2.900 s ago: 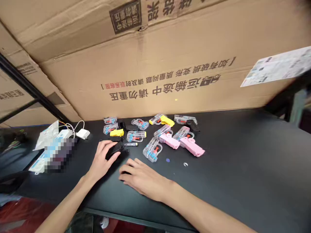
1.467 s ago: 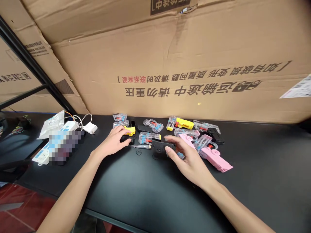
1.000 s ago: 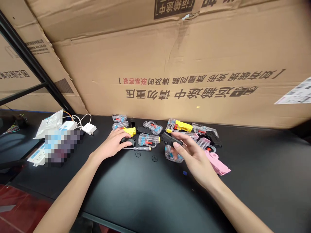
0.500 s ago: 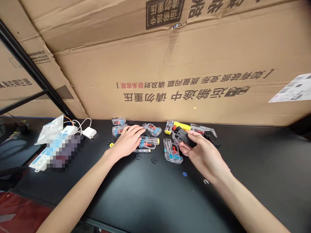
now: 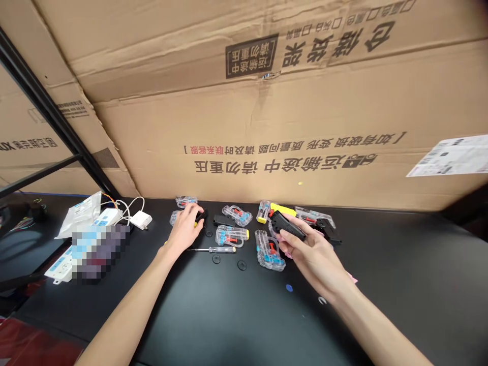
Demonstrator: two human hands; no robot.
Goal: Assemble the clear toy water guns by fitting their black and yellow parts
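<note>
On the head camera I see both hands working over a black tabletop (image 5: 396, 274). My right hand (image 5: 310, 249) is closed on a black plastic toy pistol shell (image 5: 287, 225), pinching it between thumb and fingers, apparently lifted off the surface. The shell's long axis runs from upper left to lower right in the view, and its upper-left end points roughly back toward the left hand. The right hand is plainly the nearer one, since it holds the shell. My left hand (image 5: 185, 230) sits well apart, curled with its fingertips over a small black part (image 5: 200, 217). Most of that part is hidden, so I cannot tell whether it is gripped or only touched.

Between the hands lie a clear toy water pistol (image 5: 270, 250) with blue and red insides, just beside the right hand, a second clear pistol (image 5: 231, 235), a clear-handled screwdriver (image 5: 219, 249) and a round black disc (image 5: 216, 258). Farther off, a clear pistol with yellow trim (image 5: 264, 211) lies near the cardboard carton (image 5: 244, 127), which stands along the far edge, its printing upside down. A white charger (image 5: 141, 220) sits at the left.
</note>
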